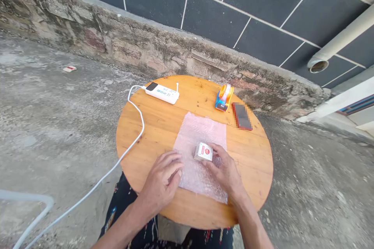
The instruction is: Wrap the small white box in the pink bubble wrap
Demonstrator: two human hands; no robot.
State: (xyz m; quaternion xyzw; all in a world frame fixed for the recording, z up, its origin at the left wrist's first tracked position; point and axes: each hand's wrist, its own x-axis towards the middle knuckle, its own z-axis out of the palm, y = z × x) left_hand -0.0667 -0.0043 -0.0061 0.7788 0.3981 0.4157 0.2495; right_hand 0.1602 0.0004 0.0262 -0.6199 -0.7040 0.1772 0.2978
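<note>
A small white box (203, 151) with red print rests on a sheet of pinkish bubble wrap (201, 128). My right hand (226, 165) grips the box from its right side, thumb at the front and fingers at the back. At the left edge of the wrap, my left hand (163, 177) hovers or rests with loosely bent fingers apart from the thumb. Nothing shows in it, and whether its fingertips touch the wrap is unclear. Beneath all this is a round wooden table (146, 132).
A tape dispenser (224, 97) and a red-edged phone (242, 116) lie at the table's back right. At the back left is a white device (162, 92) with a white cable (142, 118) trailing off the left edge. A stone-based wall (163, 50) stands behind.
</note>
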